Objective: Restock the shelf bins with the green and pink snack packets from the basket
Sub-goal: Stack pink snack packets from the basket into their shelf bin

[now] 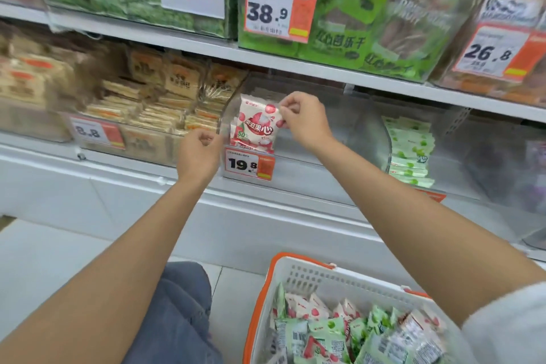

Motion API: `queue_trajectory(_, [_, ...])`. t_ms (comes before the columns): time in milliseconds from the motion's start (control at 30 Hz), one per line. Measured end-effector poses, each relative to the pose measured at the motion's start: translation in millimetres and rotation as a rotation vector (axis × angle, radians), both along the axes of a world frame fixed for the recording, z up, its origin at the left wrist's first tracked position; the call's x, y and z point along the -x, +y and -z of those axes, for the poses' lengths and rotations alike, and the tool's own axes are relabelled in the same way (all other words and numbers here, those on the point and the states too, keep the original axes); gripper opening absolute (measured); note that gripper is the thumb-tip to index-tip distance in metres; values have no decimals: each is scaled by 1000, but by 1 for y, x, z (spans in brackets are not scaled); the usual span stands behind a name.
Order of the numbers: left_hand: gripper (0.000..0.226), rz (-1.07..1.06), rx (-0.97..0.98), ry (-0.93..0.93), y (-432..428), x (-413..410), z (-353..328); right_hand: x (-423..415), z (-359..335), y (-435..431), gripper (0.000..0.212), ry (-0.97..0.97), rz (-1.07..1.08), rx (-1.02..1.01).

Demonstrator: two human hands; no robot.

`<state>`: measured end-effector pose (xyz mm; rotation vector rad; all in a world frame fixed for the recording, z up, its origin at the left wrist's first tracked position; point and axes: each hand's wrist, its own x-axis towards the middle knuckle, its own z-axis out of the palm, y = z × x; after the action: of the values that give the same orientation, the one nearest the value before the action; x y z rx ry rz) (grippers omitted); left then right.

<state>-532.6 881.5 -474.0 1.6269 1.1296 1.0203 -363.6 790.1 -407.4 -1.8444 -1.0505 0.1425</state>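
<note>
Right hand (307,121) pinches top right corner of a pink packet (255,127), thumb and fingertips closed on its edge. Packet stands upright at the left end of a clear bin (325,133) on the middle shelf, more pink packets just behind and under it. Left hand (199,152) sits at the bin's left front corner with fingers curled; cannot tell if it grips the bin wall or nothing. Price tag (249,164) reading 19.8 hangs on the bin front, below the packet. Green packets (412,151) stacked in the next bin to the right. Basket (298,272), white with orange rim, is below the right arm, holding mixed green and pink packets.
</note>
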Motion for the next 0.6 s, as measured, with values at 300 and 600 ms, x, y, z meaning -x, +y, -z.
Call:
queue_trajectory(300, [22, 45, 18, 73, 0, -5, -5, -2, 57, 50, 31, -29, 47, 250])
queue_trajectory(600, [7, 85, 27, 149, -7, -7, 1, 5, 53, 31, 12, -70, 73, 167])
